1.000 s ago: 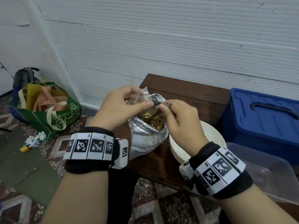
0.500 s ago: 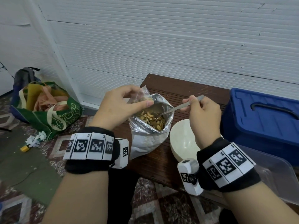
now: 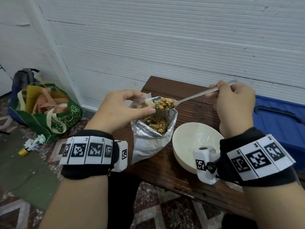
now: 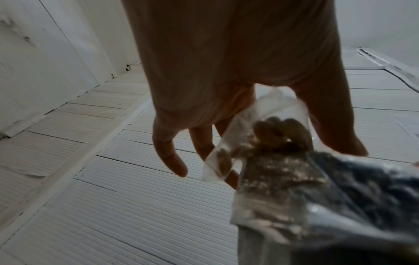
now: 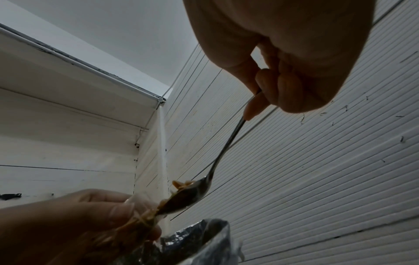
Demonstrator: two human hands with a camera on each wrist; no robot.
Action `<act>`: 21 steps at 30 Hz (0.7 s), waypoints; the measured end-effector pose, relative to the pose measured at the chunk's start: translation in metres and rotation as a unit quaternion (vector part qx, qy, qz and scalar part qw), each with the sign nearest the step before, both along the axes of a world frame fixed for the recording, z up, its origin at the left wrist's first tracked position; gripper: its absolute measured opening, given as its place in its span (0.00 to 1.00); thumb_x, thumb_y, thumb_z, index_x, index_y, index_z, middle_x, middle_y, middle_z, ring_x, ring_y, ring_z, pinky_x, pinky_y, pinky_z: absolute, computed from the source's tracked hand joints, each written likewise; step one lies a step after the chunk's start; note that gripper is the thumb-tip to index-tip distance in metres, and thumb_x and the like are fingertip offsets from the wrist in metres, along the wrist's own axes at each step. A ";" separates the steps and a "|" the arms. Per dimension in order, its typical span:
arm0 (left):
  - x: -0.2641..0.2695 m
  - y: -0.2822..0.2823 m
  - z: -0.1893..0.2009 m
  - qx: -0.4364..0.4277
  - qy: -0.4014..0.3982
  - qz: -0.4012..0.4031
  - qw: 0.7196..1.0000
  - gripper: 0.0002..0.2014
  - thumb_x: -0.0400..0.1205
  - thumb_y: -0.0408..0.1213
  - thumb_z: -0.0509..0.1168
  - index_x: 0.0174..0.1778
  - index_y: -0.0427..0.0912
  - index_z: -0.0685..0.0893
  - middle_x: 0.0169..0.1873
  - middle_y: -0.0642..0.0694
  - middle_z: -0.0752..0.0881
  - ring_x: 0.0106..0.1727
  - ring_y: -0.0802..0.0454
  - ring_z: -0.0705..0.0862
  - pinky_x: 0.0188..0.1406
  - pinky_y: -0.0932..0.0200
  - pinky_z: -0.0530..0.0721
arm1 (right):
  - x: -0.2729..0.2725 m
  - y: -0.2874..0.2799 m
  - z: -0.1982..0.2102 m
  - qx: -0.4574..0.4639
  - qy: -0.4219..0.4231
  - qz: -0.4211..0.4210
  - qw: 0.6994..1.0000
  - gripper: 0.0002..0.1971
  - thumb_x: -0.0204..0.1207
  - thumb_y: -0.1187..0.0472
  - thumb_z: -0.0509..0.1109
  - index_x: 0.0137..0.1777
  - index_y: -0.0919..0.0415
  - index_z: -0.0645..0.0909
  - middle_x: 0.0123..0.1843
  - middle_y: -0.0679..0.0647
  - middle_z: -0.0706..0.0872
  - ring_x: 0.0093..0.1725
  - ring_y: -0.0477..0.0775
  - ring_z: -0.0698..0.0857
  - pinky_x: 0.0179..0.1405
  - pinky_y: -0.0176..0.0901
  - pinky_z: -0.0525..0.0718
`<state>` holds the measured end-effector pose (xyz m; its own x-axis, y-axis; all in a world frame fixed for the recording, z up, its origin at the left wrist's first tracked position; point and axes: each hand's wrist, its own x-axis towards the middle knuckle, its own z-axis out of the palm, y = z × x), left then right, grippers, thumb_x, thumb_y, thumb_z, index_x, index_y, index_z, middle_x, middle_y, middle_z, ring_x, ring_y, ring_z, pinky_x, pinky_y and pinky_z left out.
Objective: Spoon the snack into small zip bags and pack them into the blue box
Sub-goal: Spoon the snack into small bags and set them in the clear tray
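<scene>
A: What does the left hand (image 3: 120,108) have?

B: It pinches a small clear zip bag (image 3: 142,103) between thumb and curled fingers, mouth held open just above the foil snack pouch (image 3: 151,139). The left wrist view shows a few snack pieces already inside the zip bag.

A: And the right hand (image 3: 232,100)?

B: Its fingers are closed round the handle of a metal spoon (image 3: 189,98). The bowl of the spoon is heaped with snack (image 3: 164,103) and sits at the zip bag's mouth, at three o'clock from the left thumb.

A: Where is the pouch?

B: It stands open on the dark wooden table (image 3: 194,111), with more snack inside. A white bowl (image 3: 188,142) stands just beside it at three o'clock.

A: The blue box (image 3: 280,123)?

B: At three o'clock from the bowl, at the table's far right, its lid on. The right hand and wrist hide part of it.

A: Anything on the floor?

B: A green tote bag (image 3: 54,119) at nine o'clock from the pouch, well apart from the table.
</scene>
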<state>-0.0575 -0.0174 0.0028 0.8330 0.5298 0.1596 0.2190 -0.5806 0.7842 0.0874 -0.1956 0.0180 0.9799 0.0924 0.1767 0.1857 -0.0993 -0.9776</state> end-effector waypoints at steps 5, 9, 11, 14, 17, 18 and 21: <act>-0.001 0.000 0.000 -0.004 0.008 -0.016 1.000 0.16 0.63 0.53 0.80 0.44 0.67 0.84 0.40 0.66 0.88 0.48 0.79 0.81 0.49 0.78 0.69 | 0.001 0.003 0.003 -0.005 -0.002 0.005 1.000 0.15 0.81 0.59 0.61 0.34 0.54 0.84 0.25 0.48 0.86 0.24 0.41 0.74 0.34 0.40 0.72; 0.004 0.000 -0.003 0.005 0.017 -0.022 1.000 0.20 0.64 0.51 0.81 0.51 0.59 0.87 0.42 0.64 0.88 0.48 0.78 0.81 0.40 0.87 0.70 | -0.002 0.009 0.003 -0.028 -0.007 0.034 0.999 0.15 0.82 0.60 0.61 0.37 0.56 0.85 0.27 0.50 0.87 0.19 0.36 0.74 0.32 0.36 0.71; 0.007 -0.002 -0.004 0.013 0.029 -0.028 0.999 0.23 0.64 0.52 0.81 0.55 0.56 0.88 0.44 0.63 0.88 0.48 0.74 0.82 0.39 0.87 0.71 | -0.004 0.014 0.002 -0.044 -0.011 0.045 0.998 0.15 0.82 0.59 0.61 0.37 0.56 0.85 0.28 0.50 0.87 0.18 0.35 0.73 0.34 0.37 0.71; 0.010 -0.004 -0.005 0.018 0.038 -0.022 0.999 0.25 0.63 0.53 0.81 0.56 0.56 0.88 0.42 0.65 0.86 0.48 0.73 0.81 0.40 0.84 0.74 | -0.007 0.019 0.003 -0.060 -0.016 0.057 0.996 0.15 0.83 0.59 0.61 0.38 0.57 0.86 0.28 0.50 0.87 0.17 0.35 0.73 0.36 0.37 0.72; 0.014 -0.005 -0.007 0.018 0.034 -0.008 0.999 0.25 0.61 0.55 0.81 0.54 0.57 0.88 0.42 0.64 0.87 0.49 0.70 0.82 0.56 0.68 0.80 | -0.006 0.023 0.003 -0.062 -0.017 0.063 0.996 0.15 0.83 0.58 0.61 0.40 0.57 0.86 0.28 0.50 0.87 0.18 0.33 0.75 0.36 0.37 0.73; 0.015 -0.006 -0.008 0.017 0.030 -0.003 0.999 0.25 0.60 0.57 0.81 0.53 0.58 0.89 0.42 0.64 0.87 0.50 0.67 0.83 0.62 0.59 0.81 | -0.006 0.024 0.004 -0.059 -0.016 0.065 0.996 0.15 0.83 0.58 0.61 0.39 0.56 0.86 0.28 0.50 0.87 0.18 0.33 0.75 0.36 0.37 0.73; 0.019 -0.009 -0.012 0.017 0.014 0.003 1.000 0.23 0.58 0.63 0.79 0.47 0.63 0.88 0.39 0.65 0.88 0.52 0.63 0.84 0.67 0.46 0.78 | -0.008 0.026 0.004 -0.054 -0.027 0.074 0.995 0.15 0.84 0.58 0.60 0.38 0.54 0.85 0.28 0.50 0.87 0.17 0.34 0.73 0.33 0.34 0.71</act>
<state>-0.0388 -0.0263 -0.0088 0.8341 0.5296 0.1545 0.2443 -0.6057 0.7573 0.0795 -0.1694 0.0219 0.9433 0.2569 0.2101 0.2584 -0.1714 -0.9507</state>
